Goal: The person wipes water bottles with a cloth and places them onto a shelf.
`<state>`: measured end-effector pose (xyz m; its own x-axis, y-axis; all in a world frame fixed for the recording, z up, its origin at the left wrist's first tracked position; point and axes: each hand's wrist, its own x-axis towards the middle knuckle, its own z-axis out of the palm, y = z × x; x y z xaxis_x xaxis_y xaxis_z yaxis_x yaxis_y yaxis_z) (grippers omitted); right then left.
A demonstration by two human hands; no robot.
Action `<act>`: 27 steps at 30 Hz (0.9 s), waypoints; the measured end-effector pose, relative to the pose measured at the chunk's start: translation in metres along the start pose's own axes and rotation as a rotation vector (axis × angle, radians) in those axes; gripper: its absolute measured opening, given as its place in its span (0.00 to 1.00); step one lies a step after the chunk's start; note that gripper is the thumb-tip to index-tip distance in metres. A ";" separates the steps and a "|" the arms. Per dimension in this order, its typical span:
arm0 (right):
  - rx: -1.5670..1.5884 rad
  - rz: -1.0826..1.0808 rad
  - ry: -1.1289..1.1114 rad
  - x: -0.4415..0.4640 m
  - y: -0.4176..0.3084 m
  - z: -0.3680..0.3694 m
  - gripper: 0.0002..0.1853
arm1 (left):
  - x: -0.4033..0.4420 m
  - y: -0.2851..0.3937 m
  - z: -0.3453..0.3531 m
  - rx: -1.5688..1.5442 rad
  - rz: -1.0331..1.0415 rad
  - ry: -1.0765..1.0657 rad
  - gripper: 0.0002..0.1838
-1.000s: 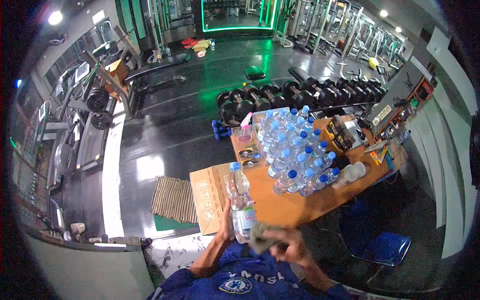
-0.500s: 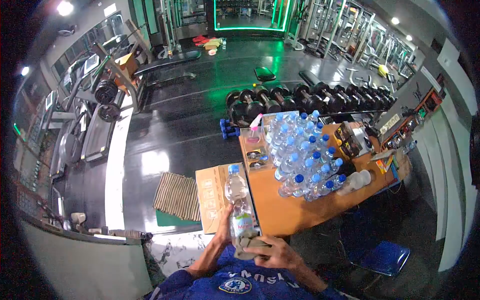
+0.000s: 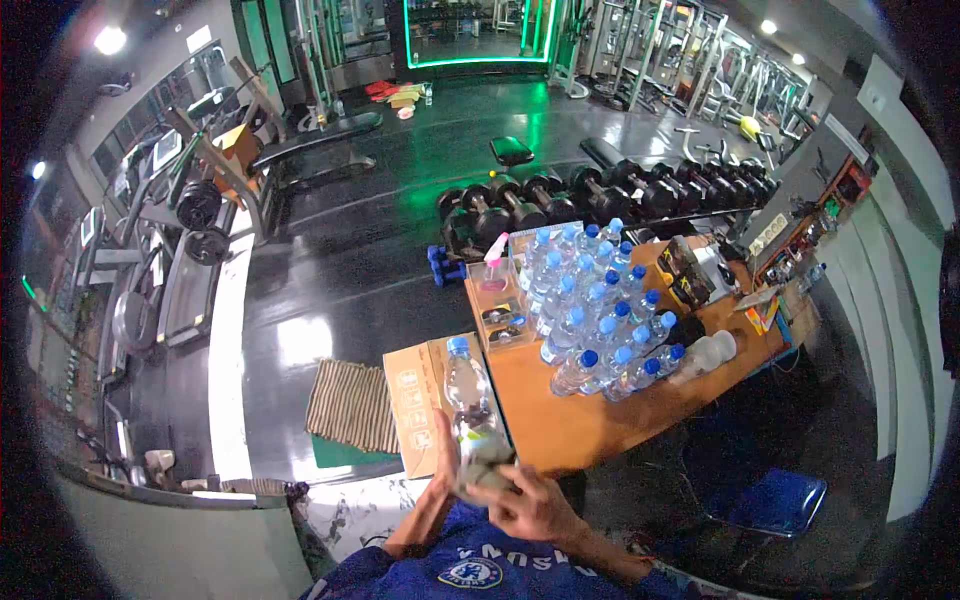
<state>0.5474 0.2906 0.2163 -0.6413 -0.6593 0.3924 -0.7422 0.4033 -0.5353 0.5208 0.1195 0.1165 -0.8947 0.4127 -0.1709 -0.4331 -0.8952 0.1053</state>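
A clear plastic water bottle with a light blue cap stands upright in front of my chest. My left hand is closed around its left side. In my right hand is a bunched grey-brown cloth, pressed against the bottle's lower part and covering much of the label. Behind the bottle is a cardboard box. Several more capped water bottles stand grouped on the orange-brown table to the right.
A clear organizer sits at the table's left edge, and white cups lie by the bottles. Dumbbells line a rack beyond. A striped mat lies left of the box; a blue chair stands at right.
The cloth has moved up the bottle and now hides more of the label. My right hand has risen with it. The whole view has shifted slightly.
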 end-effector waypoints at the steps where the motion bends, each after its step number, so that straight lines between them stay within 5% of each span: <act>1: 0.084 -0.049 -0.037 -0.003 0.003 -0.007 0.20 | 0.001 0.001 0.004 0.193 0.035 0.116 0.50; 3: 0.254 -0.144 -0.109 -0.003 0.009 -0.021 0.19 | 0.004 0.000 0.018 0.580 0.104 0.349 0.50; 7: 0.180 0.040 0.355 0.031 0.031 -0.017 0.18 | 0.002 -0.010 0.065 0.403 0.126 0.315 0.38; 9: 0.108 0.185 0.364 0.056 0.040 -0.008 0.21 | 0.008 -0.014 0.046 0.349 0.111 0.329 0.34; 14: -0.061 0.172 0.108 0.034 0.013 -0.001 0.23 | 0.010 -0.003 0.003 0.472 0.159 0.349 0.43; 17: 0.003 -0.074 0.041 0.001 0.012 0.004 0.22 | 0.006 0.004 0.028 0.404 0.098 0.345 0.49; 20: 0.149 -0.217 0.026 -0.014 0.023 0.001 0.20 | 0.011 0.002 -0.021 0.665 0.116 0.383 0.42; 22: -0.284 -0.359 0.281 -0.007 0.040 0.007 0.18 | 0.006 0.002 -0.001 0.633 0.081 0.351 0.35; 24: -0.227 -0.142 0.451 0.019 0.044 0.001 0.16 | 0.000 -0.006 0.044 0.442 0.073 0.330 0.30; 25: 0.049 0.148 0.477 0.050 0.029 -0.012 0.15 | 0.000 -0.009 0.052 0.441 0.104 0.423 0.30; 27: 0.265 0.335 0.318 0.057 0.032 0.004 0.16 | 0.000 -0.012 0.035 0.408 0.084 0.394 0.32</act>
<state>0.4878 0.2632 0.2187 -0.8927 -0.2803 0.3530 -0.4383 0.3575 -0.8247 0.5222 0.1359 0.1499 -0.8532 0.1795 -0.4897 -0.4397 -0.7525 0.4902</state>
